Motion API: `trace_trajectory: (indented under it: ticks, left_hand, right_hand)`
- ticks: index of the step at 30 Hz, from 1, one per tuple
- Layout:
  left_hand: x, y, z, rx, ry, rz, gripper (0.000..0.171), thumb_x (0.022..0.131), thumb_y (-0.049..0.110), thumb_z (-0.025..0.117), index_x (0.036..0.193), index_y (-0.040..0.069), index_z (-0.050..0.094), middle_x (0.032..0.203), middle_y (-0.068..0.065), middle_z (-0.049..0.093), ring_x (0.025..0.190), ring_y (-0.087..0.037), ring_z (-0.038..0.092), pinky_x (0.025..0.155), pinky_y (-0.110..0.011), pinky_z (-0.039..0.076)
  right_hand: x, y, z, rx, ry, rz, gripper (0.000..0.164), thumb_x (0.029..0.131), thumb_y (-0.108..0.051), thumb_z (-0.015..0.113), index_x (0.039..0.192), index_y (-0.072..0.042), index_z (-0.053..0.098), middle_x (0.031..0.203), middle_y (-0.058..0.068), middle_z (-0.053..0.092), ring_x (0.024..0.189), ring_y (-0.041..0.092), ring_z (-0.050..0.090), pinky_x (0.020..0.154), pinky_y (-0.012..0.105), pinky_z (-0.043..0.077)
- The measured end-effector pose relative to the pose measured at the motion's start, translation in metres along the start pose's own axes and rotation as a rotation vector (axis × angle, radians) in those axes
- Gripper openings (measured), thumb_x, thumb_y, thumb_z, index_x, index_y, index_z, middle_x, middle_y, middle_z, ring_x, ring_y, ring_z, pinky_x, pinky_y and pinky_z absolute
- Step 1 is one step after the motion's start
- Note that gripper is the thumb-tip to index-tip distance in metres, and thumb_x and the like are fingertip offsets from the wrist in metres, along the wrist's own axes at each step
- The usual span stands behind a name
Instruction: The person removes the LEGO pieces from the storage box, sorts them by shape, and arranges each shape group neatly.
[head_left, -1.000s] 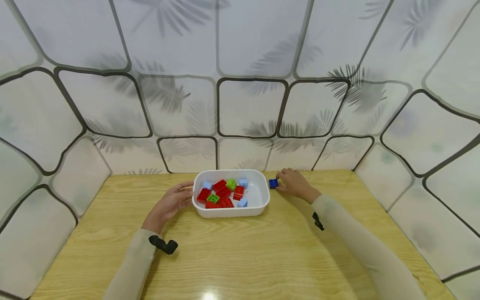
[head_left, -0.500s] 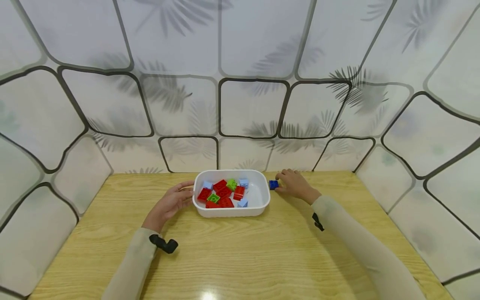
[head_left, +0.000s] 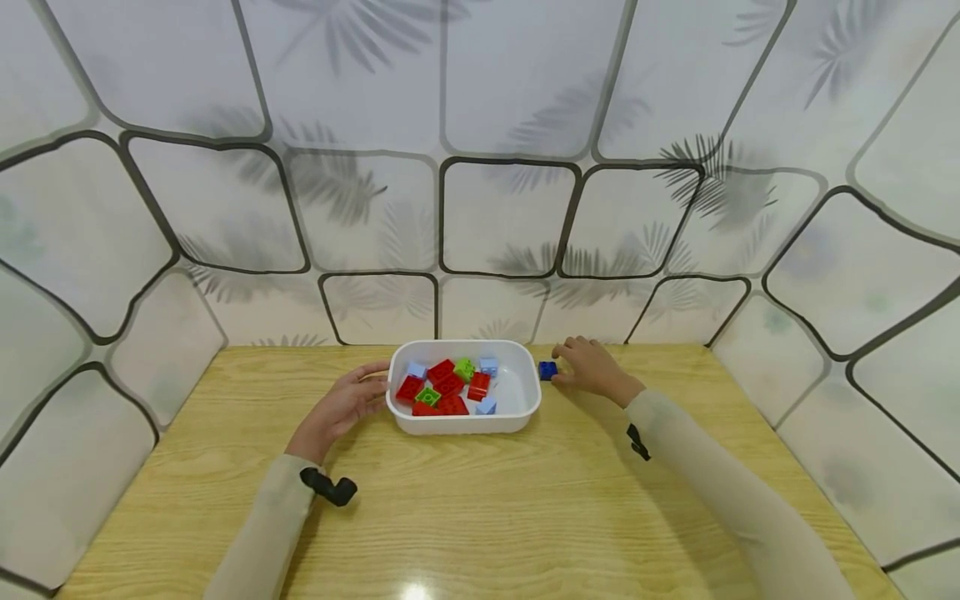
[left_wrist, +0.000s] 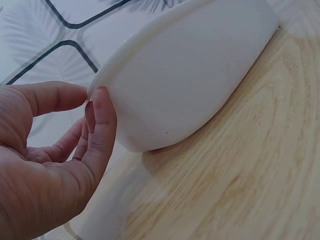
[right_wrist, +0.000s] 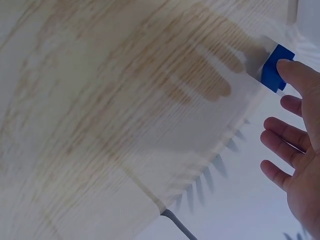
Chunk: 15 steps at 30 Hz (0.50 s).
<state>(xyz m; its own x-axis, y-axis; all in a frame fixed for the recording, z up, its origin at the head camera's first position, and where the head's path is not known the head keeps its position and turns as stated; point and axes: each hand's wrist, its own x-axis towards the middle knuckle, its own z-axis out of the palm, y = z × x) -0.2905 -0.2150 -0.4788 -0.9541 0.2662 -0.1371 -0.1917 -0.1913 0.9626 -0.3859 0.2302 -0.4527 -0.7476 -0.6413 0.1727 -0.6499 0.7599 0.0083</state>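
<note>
A white tray (head_left: 525, 392) stands on the wooden table, holding several red, green and light blue toy bricks. Beside its left end is my left hand (head_left: 341, 410), fingers loosely bent. In the left wrist view, its fingertips meet the outside of the tray's (left_wrist: 170, 75) rim and wall. A dark blue toy brick (head_left: 547, 371) lies on the table just right of the tray. My right hand (head_left: 596, 369) is at that brick's right side, thumb and index finger apart. In the right wrist view, the thumb tip overlaps the blue brick (right_wrist: 271, 75); the other fingers are loosely spread.
The wooden table (head_left: 480, 500) extends in front of the tray. A patterned cloth wall (head_left: 495, 217) rises close behind the tray and along both sides. Dark bands (head_left: 328, 487) sit on both sleeves.
The head view has shifted very slightly. Both hands, the tray and the blue brick keep their places relative to one another.
</note>
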Motion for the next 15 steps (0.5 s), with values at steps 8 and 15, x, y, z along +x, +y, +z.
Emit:
trace_trajectory:
  ticks: [8, 15]
  left_hand:
    - [0.001, -0.001, -0.001, -0.024, -0.007, 0.006, 0.051, 0.104, 0.006, 0.054, 0.151, -0.003, 0.034, 0.111, 0.006, 0.066, 0.101, -0.007, 0.067, 0.085, -0.022, 0.058]
    - [0.002, -0.001, 0.000, -0.015, -0.002, 0.010, 0.049, 0.104, 0.005, 0.054, 0.150, -0.002, 0.036, 0.111, 0.006, 0.066, 0.101, -0.007, 0.067, 0.085, -0.022, 0.058]
  right_hand:
    - [0.000, 0.001, -0.007, -0.019, -0.007, -0.029, 0.042, 0.087, -0.034, 0.081, 0.114, -0.005, 0.067, 0.102, 0.014, 0.066, 0.092, 0.034, 0.061, 0.078, 0.053, 0.051]
    - [0.000, -0.002, -0.013, -0.036, -0.007, -0.056, 0.043, 0.087, -0.034, 0.082, 0.116, -0.006, 0.067, 0.105, 0.014, 0.066, 0.094, 0.034, 0.062, 0.080, 0.053, 0.052]
